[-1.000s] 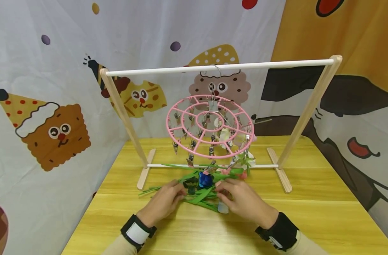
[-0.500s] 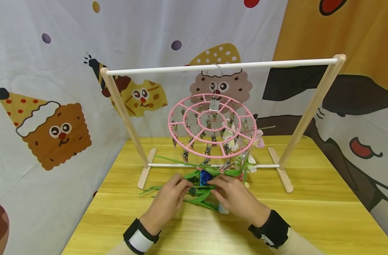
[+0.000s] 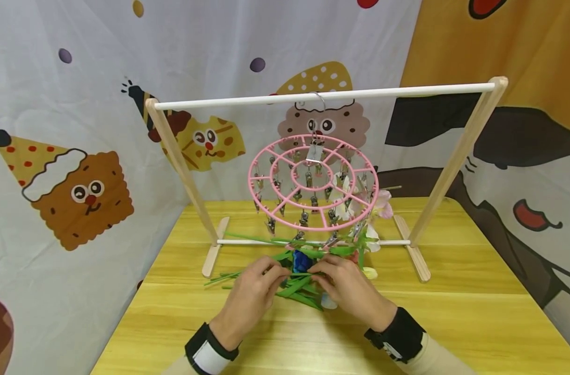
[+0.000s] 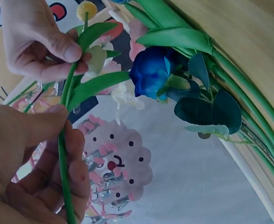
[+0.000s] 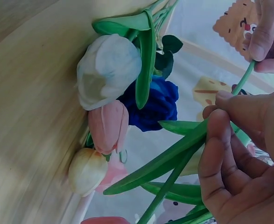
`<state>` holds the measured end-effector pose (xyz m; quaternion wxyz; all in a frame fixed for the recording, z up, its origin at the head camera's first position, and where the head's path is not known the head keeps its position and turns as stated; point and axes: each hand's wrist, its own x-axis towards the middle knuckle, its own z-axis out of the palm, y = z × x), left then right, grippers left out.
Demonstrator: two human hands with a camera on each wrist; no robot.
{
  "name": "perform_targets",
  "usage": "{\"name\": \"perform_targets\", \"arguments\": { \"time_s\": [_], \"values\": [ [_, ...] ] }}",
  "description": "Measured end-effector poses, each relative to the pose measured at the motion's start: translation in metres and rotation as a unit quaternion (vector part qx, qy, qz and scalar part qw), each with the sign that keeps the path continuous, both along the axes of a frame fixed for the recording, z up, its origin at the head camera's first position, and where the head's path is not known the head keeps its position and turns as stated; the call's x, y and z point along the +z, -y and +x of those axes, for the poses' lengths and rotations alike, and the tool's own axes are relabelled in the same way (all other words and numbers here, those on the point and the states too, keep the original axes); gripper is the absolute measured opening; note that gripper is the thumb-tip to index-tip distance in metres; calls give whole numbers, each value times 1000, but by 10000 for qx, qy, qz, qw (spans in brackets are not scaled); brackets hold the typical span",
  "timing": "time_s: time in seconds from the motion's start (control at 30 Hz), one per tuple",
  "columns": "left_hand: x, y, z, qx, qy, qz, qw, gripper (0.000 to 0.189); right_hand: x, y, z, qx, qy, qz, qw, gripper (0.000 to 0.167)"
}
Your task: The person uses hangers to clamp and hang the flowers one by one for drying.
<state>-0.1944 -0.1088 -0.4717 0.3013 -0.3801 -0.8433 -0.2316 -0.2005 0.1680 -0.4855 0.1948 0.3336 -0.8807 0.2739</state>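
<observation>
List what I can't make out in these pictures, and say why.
Left wrist view: the held green stem's lower end, cut off by the bottom edge.
Right wrist view: most of the red flower, cut off by the bottom edge.
Head view: part of the pale tulip, behind the right grip.
Head view: the clips' exact number; too small and crowded.

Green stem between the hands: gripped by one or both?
Both: left hand pinches the green stem, right hand pinches it beside its leaves, per both wrist views.
</observation>
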Motion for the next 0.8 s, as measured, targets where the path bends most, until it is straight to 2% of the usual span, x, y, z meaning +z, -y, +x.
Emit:
{"name": "perform_targets", "arguments": {
  "time_s": [0.13,0.23,0.33,0.4,0.43,0.53,0.63,0.77,0.8],
  "values": [
    [1,6,-2,224,-178,-46,9996,23,-1,-2,-1,-41,38,-23,10000,17],
    [1,14,-5,265,-171,259,9992,27,-1,-5,-1,-109,70,-78,9999,17],
    [-4,24,-10,114,279,932,9952,33,-1,-7,-1,-168,114,-168,9997,17],
    [-9,29,-13,-3,753,1475,9862,36,-1,-9,0,-207,138,-233,9994,18],
    [-12,31,-14,-34,1082,1739,9788,37,-1,-10,0,-241,150,-264,9992,18],
    [-19,33,-14,-84,2081,2405,9481,34,-2,-11,2,-343,149,-365,9986,21],
    [-25,29,-12,-394,2875,2805,9149,31,-2,-12,4,-441,99,-417,9981,22],
    [-26,16,-9,-1033,3644,3044,8740,33,-1,-11,8,-512,50,-378,9980,24],
    [-26,12,-8,-1167,3762,3077,8661,33,0,-11,9,-512,47,-371,9980,25]
  ]
}}
